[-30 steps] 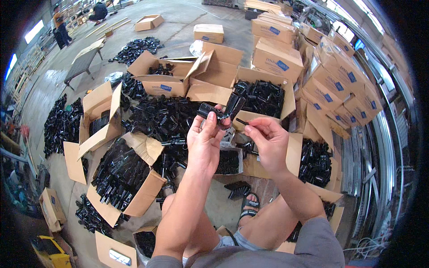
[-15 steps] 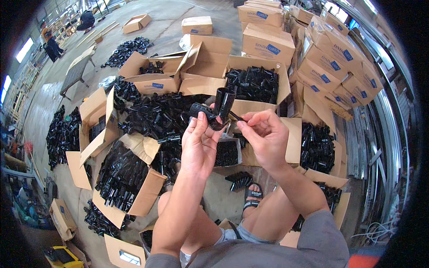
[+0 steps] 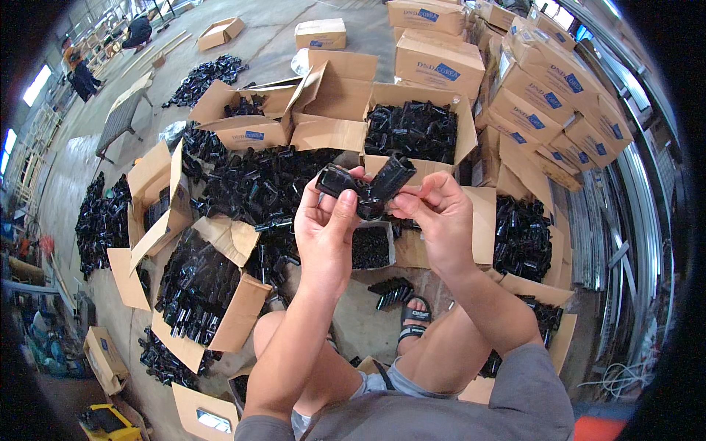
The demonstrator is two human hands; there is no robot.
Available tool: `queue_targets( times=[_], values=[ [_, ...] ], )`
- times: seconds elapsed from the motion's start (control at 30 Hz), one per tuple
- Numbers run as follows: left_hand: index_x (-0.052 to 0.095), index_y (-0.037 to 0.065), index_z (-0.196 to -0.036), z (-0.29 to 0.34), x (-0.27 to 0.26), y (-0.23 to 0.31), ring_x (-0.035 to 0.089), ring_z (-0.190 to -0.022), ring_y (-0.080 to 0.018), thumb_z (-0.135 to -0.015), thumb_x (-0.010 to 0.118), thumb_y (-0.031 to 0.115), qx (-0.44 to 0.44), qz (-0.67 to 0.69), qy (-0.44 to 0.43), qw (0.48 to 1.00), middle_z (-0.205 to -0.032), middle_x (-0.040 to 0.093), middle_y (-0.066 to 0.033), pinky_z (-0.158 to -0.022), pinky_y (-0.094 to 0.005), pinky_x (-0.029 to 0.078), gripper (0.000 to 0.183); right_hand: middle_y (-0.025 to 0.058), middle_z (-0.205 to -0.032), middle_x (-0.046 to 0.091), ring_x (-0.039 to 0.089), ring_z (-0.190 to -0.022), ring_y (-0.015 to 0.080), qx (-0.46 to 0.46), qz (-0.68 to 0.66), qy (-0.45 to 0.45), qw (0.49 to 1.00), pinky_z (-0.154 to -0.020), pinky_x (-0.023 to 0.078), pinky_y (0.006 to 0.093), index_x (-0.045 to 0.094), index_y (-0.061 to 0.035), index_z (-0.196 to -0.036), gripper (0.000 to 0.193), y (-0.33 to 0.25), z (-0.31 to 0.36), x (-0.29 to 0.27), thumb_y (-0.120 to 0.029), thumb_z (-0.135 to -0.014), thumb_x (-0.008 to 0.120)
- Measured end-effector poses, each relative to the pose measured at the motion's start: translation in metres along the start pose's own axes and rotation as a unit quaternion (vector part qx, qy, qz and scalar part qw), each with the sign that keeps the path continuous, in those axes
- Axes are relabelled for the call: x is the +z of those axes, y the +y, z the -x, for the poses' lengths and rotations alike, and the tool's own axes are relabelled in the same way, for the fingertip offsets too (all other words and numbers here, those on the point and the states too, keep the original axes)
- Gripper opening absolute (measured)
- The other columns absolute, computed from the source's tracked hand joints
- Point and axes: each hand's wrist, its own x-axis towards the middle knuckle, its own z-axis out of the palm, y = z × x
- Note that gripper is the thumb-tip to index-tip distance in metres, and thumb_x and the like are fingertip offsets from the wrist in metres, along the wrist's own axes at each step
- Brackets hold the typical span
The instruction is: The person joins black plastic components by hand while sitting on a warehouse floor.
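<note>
My left hand [image 3: 327,235] is closed around a glossy black tubular joint fitting [image 3: 395,176], held up in front of me. One short tube of it points up and to the right, while another part rests against my left fingers. My right hand [image 3: 441,217] is in a pinch at the fitting's lower right side, its thumb and forefinger touching or very close to it. What sits between those fingertips is hidden. Beneath my hands is a small box of tiny black parts [image 3: 371,248].
Around me lie a wide heap of black fittings [image 3: 250,184] and open cartons of them, such as the far carton [image 3: 471,140] and the left carton [image 3: 239,316]. Closed cartons [image 3: 533,110] are stacked at right, beside long metal profiles [image 3: 592,242]. People [image 3: 79,72] are far left.
The fitting has tilted, its upright tube now leaning right. My right hand has moved in against it; the thin dark piece seen at its fingertips before is now hidden.
</note>
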Motion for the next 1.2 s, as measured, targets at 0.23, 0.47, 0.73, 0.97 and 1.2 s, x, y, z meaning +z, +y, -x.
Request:
queue_targets(
  times=[0.23, 0.47, 0.73, 0.97, 1.2],
  values=[
    [0.047, 0.002, -0.133, -0.001, 0.0, -0.003, 0.063, -0.114, -0.0186, -0.095, 0.065, 0.001, 0.062, -0.042, -0.028, 0.997, -0.125, 0.065, -0.0156, -0.099, -0.0324, 0.05, 0.042, 0.0144, -0.096, 0.072, 0.072, -0.083, 0.0179, 0.014, -0.035, -0.03, 0.999, -0.073, 0.062, 0.0291, 0.044, -0.0107, -0.087, 0.029, 0.002, -0.004, -0.01, 0.005, -0.09, 0.068],
    [0.045, 0.003, -0.13, 0.0, -0.001, -0.005, 0.063, -0.112, -0.0193, -0.09, 0.07, -0.003, 0.111, -0.094, -0.042, 0.988, -0.122, 0.064, -0.016, -0.099, -0.0329, 0.05, 0.047, 0.0146, -0.096, 0.073, 0.072, -0.085, 0.0179, -0.004, -0.034, -0.048, 0.998, -0.072, 0.062, 0.0291, 0.042, -0.0112, -0.086, 0.031, 0.005, -0.007, -0.013, 0.005, -0.091, 0.067],
    [0.045, 0.003, -0.126, 0.001, -0.002, 0.002, 0.063, -0.109, -0.0164, -0.087, 0.072, -0.005, 0.132, -0.153, -0.056, 0.978, -0.12, 0.063, -0.0127, -0.094, -0.0299, 0.052, 0.048, 0.0147, -0.099, 0.072, 0.071, -0.086, 0.0173, 0.02, -0.013, -0.031, 0.999, -0.076, 0.062, 0.0304, 0.052, -0.0061, -0.1, 0.019, 0.004, -0.004, -0.008, 0.003, -0.093, 0.067],
    [0.054, -0.001, -0.119, 0.002, -0.001, 0.006, 0.066, -0.102, -0.0147, -0.083, 0.075, -0.006, 0.162, -0.338, -0.089, 0.923, -0.112, 0.066, -0.0115, -0.087, -0.0271, 0.053, 0.042, 0.0104, -0.105, 0.069, 0.067, -0.098, 0.0163, 0.152, -0.131, 0.027, 0.979, -0.088, 0.057, 0.0319, 0.052, -0.0031, -0.117, 0.033, -0.011, 0.004, 0.0, -0.009, -0.092, 0.072],
    [0.065, -0.004, -0.112, 0.006, 0.002, 0.0, 0.063, -0.112, -0.0175, -0.084, 0.077, 0.005, 0.16, -0.52, -0.143, 0.827, -0.124, 0.065, -0.0116, -0.095, -0.0299, 0.05, 0.032, 0.0074, -0.102, 0.069, 0.066, -0.092, 0.0126, 0.125, 0.02, 0.066, 0.99, -0.081, 0.054, 0.0293, 0.056, -0.0014, -0.12, 0.032, 0.019, -0.009, -0.019, -0.01, -0.093, 0.071]
  ],
)
